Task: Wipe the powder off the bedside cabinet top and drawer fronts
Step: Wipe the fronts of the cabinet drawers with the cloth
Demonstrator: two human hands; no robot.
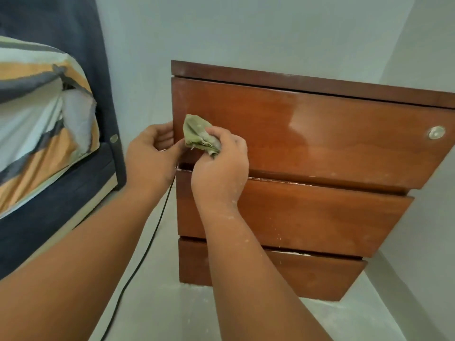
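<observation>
One cabinet point(295, 80) stands against the far wall point(246, 33), showing three drawer fronts stacked: top drawer point(320, 134), middle drawer point(307, 215) and bottom drawer point(307, 274). Of the cabinet top, only the front edge shows. One round knob point(436, 132) sits at the right end of the top drawer.

There are two hands and one green cloth point(199, 136). The right hand point(221, 168) bunches the cloth in its fingers against the lower left of the top drawer. The left hand point(150, 156), just beside it, curls its fingers round that drawer's left edge.

Powder point(270, 179) lines the gap under the top drawer, and flecks dot the right wrist. More lies on the pale floor point(172, 311) at the cabinet's foot. One black cable point(138, 264) runs along the floor at the left. A dark blue bed point(49, 230) with striped bedding point(37, 107) stands at the left.
</observation>
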